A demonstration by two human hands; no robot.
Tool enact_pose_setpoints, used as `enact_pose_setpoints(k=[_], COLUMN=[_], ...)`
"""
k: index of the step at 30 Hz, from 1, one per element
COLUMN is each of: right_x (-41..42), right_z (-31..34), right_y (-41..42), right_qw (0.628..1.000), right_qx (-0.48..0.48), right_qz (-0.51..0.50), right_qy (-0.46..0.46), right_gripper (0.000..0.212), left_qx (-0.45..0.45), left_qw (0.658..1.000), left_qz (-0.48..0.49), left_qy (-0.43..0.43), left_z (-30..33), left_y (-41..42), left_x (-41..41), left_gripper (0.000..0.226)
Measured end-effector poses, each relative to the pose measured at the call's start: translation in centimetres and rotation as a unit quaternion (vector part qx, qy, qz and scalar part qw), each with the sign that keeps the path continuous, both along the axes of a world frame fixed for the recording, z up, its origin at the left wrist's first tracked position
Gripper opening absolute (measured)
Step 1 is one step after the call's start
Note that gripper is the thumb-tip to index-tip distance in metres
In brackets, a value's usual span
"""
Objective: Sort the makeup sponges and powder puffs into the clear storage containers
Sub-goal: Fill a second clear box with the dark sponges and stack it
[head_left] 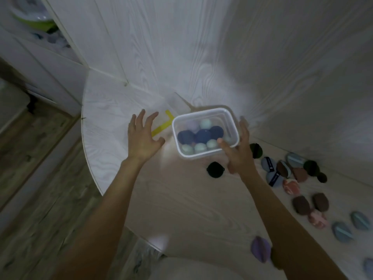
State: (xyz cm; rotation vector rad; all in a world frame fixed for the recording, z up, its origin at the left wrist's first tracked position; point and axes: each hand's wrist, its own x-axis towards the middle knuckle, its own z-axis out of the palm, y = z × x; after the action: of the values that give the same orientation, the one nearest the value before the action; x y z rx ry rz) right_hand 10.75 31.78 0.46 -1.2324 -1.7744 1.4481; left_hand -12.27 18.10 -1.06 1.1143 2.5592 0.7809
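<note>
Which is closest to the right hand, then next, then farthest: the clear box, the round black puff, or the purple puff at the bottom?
From the right hand:
1. Clear box, touching it, held at its right side.
2. Round black puff, just left of the wrist.
3. Purple puff, far down by the forearm.

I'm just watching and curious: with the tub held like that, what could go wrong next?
The right hand alone grips the lidless clear container by one corner, so it might tilt and spill the sponges. The left hand hovers open, giving no support. Setting it down, it might land on the black puff just below it.
</note>
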Motion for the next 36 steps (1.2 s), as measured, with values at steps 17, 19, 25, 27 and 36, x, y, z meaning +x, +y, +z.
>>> enact_pose_setpoints(k=[17, 19, 25, 27, 36], right_x=[-5.0, -6.0, -7.8, -7.5, -5.3], right_z=[0.6, 1.2, 2.1, 2.1, 1.8], right_y=[-1.2, -1.7, -2.1, -2.0, -1.3], right_qw=[0.99, 0.989, 0.992, 0.987, 0.985], right_qx=[0.103, 0.107, 0.073, 0.081, 0.079], right_qz=[0.061, 0.052, 0.057, 0.071, 0.069], right_qy=[-0.079, -0.09, -0.091, -0.118, -0.134], right_gripper=[0.066, 0.064, 0.055, 0.052, 0.052], left_qx=[-0.137, -0.14, -0.153, -0.151, -0.11], left_qw=[0.98, 0.982, 0.986, 0.986, 0.984], left_qz=[0.112, 0.103, -0.023, -0.055, -0.129], left_qy=[0.085, 0.074, 0.057, 0.055, 0.055], left_z=[-1.4, -1.3, -0.8, -0.9, -1.0], left_y=[-9.6, -11.6, -14.3, -14.2, -8.9], left_x=[1.1, 1.9, 4.5, 5.1, 3.6], left_gripper=[0.081, 0.081, 0.083, 0.083, 0.077])
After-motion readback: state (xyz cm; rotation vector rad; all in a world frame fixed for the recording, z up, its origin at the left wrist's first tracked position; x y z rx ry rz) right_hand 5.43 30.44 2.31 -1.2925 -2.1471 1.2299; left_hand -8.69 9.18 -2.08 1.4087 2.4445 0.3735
